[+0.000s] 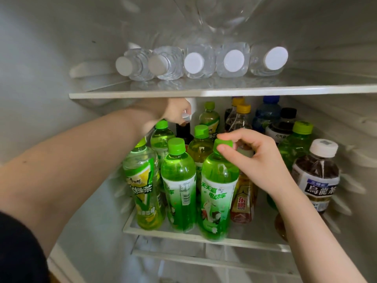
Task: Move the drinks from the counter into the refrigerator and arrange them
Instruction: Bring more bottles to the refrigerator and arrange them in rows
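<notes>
Fridge shelf: left hand grips dark bottle, right hand pinches cap

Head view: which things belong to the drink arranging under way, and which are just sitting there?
In the job: right hand pinching the cap of the front green tea bottle; left hand gripping a dark bottle at the back.
Just sitting: five water bottles lying on the upper shelf; white-capped oolong tea bottle at right.
</notes>
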A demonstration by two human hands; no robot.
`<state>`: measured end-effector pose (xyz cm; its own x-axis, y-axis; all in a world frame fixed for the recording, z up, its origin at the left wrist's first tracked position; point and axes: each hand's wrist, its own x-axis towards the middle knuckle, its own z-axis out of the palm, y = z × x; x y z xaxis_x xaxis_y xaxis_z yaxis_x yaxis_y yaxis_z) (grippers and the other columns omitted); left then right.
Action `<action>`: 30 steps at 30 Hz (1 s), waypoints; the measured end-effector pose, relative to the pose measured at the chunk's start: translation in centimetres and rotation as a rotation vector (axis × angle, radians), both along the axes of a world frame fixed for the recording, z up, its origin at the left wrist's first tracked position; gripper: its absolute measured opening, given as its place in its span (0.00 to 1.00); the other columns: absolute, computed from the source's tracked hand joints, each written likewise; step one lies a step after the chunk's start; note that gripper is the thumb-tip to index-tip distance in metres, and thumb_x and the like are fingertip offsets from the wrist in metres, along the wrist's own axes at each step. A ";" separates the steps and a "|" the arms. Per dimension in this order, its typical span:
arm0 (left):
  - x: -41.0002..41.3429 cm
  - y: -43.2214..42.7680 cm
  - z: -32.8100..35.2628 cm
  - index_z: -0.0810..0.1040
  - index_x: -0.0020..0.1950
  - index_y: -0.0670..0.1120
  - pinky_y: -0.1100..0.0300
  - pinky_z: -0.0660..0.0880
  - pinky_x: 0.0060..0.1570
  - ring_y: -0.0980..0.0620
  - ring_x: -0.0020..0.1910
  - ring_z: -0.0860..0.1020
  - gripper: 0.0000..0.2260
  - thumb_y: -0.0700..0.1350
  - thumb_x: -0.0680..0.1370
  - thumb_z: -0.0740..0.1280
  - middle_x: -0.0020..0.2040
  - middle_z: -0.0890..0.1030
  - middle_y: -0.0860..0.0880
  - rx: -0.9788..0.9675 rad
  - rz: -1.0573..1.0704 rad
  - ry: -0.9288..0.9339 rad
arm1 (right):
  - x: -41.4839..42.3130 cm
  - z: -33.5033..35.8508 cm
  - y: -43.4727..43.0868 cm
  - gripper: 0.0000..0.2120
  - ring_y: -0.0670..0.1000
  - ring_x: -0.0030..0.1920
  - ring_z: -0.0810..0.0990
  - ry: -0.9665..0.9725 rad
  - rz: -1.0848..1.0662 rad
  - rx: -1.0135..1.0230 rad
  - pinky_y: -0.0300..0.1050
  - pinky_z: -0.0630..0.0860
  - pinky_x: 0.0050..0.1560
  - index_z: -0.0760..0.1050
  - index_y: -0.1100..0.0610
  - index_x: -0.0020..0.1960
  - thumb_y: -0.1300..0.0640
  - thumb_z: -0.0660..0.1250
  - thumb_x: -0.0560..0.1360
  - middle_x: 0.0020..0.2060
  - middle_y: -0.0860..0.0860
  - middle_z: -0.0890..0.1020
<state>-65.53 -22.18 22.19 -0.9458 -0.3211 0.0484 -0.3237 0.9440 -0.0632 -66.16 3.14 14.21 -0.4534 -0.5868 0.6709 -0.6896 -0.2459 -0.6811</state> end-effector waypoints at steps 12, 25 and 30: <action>3.7 4.2 0.7 0.79 0.49 0.59 0.62 0.73 0.47 0.57 0.47 0.77 0.10 0.62 0.75 0.63 0.43 0.80 0.61 0.490 -0.097 0.160 | -0.1 0.0 0.2 0.10 0.49 0.42 0.78 0.048 -0.023 0.011 0.35 0.73 0.50 0.80 0.49 0.51 0.49 0.68 0.71 0.38 0.56 0.80; 5.3 4.2 0.0 0.78 0.56 0.46 0.62 0.76 0.37 0.58 0.29 0.77 0.12 0.46 0.74 0.71 0.40 0.81 0.49 0.320 -0.108 0.077 | 1.8 -0.7 1.4 0.12 0.47 0.48 0.81 0.048 -0.100 -0.032 0.52 0.79 0.50 0.78 0.49 0.54 0.51 0.70 0.71 0.46 0.47 0.83; 6.3 3.5 0.5 0.79 0.56 0.48 0.59 0.74 0.44 0.52 0.39 0.77 0.12 0.47 0.74 0.72 0.38 0.78 0.54 0.216 -0.034 0.058 | 2.0 -0.6 1.6 0.12 0.48 0.48 0.81 0.052 -0.105 -0.021 0.49 0.79 0.50 0.78 0.49 0.54 0.49 0.69 0.70 0.46 0.49 0.83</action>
